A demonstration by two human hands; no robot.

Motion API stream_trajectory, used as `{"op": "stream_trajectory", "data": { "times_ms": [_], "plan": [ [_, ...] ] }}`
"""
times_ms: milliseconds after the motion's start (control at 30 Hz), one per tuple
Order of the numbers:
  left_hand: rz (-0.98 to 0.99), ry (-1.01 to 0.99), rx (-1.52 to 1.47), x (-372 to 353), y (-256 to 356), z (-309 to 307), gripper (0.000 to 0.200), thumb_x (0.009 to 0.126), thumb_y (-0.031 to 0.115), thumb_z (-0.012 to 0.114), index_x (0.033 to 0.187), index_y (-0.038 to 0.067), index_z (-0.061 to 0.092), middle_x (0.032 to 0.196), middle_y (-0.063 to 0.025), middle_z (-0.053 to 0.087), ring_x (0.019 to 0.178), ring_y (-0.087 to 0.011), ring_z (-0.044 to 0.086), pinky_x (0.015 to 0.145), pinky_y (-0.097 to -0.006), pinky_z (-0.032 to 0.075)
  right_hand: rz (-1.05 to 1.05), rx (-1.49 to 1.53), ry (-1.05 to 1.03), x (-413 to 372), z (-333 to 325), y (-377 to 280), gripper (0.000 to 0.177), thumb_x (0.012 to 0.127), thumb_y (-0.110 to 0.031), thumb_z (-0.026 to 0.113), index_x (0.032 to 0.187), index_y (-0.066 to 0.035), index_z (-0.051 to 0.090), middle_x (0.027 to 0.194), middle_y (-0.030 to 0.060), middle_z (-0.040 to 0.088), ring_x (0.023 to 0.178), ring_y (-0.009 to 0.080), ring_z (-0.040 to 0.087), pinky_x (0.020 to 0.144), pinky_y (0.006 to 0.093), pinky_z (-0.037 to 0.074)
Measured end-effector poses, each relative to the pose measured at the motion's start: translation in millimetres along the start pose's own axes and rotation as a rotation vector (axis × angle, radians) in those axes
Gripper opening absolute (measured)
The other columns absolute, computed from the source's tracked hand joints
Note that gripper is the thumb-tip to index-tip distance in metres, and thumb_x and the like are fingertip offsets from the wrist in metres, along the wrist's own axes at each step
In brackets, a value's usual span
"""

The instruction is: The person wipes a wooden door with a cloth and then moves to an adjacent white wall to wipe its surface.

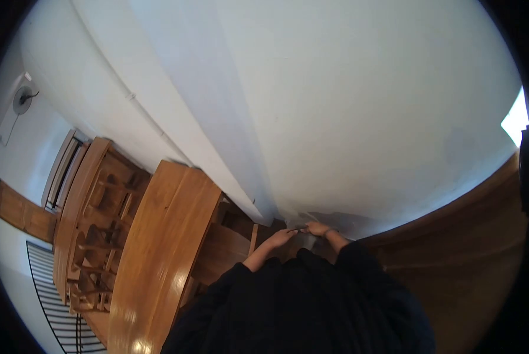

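Observation:
My left hand (pixel 283 237) and my right hand (pixel 318 229) are close together in front of my body, low beside the wall. Both hands have their fingers closed, meeting at a small, thin, dark thing (pixel 300 230) whose kind I cannot make out. Something pale and partly see-through hangs just below my right hand, too blurred to name. A dark band circles my right wrist. Black sleeves cover both arms down to the forearms.
A long wooden table (pixel 158 248) stands to my left, with a wooden chair (pixel 220 251) tucked against it. Several wooden chairs line another table (pixel 81 194) further left. A white wall (pixel 359 106) rises ahead. Brown wood-like surface (pixel 453 253) lies to my right.

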State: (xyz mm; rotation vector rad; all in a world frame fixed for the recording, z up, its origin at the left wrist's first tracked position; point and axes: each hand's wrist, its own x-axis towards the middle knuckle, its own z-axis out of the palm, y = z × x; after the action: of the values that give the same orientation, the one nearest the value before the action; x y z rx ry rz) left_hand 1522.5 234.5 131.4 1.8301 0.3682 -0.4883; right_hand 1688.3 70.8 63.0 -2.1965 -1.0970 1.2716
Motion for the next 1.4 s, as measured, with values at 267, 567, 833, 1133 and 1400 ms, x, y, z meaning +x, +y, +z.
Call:
{"op": "stream_trajectory", "data": {
  "times_ms": [267,567,833,1133,1400],
  "plan": [
    [-0.183,-0.279,-0.451,9,18,23,0.067,0.102,0.049,0.054,0.147,-0.001,0.046,0.144,-0.0163,0.054,0.132,-0.0319,0.052,0.111,-0.0402,0.039,0.275,1.196,0.401,-196,-22,3,0.064,0.094,-0.054,0.066,0.128,0.000,0.064,0.123,0.0097,0.067,0.114,0.0217,0.061,0.101,0.0322,0.044],
    [-0.036,-0.180,-0.411,32,142,86,0.046,0.102,0.028,0.054,0.131,-0.007,0.057,0.124,-0.0157,0.065,0.110,-0.0249,0.064,0.096,-0.0355,0.048,-0.043,1.235,0.609,-250,-57,-34,0.063,0.087,-0.038,0.080,0.131,0.002,0.058,0.128,0.0128,0.062,0.117,0.0191,0.058,0.098,0.0311,0.046],
    [0.197,0.076,-0.362,54,172,108,0.039,0.102,0.027,0.056,0.119,-0.008,0.063,0.108,-0.0113,0.071,0.098,-0.0195,0.066,0.089,-0.0325,0.050,-0.143,1.018,0.614,-270,-104,18,0.031,0.095,-0.032,0.071,0.114,-0.008,0.066,0.108,0.0014,0.070,0.105,0.0139,0.064,0.090,0.0296,0.048],
    [0.178,0.120,-1.169,-39,256,110,0.058,0.096,0.034,0.067,0.140,0.002,0.048,0.135,-0.0166,0.057,0.120,-0.0282,0.060,0.103,-0.0455,0.050,-0.175,1.195,0.599,-319,-81,64,0.041,0.103,-0.040,0.057,0.127,-0.007,0.063,0.124,0.0077,0.068,0.112,0.0195,0.065,0.095,0.0357,0.050],
    [0.583,0.965,-1.007,-80,269,44,0.070,0.092,0.027,0.074,0.147,0.001,0.040,0.138,-0.0155,0.051,0.117,-0.0287,0.056,0.101,-0.0453,0.047,-0.027,1.182,0.463,-349,-50,85,0.047,0.102,-0.044,0.057,0.131,-0.009,0.061,0.127,0.0061,0.067,0.116,0.0176,0.063,0.098,0.0338,0.048]
  ]
}}
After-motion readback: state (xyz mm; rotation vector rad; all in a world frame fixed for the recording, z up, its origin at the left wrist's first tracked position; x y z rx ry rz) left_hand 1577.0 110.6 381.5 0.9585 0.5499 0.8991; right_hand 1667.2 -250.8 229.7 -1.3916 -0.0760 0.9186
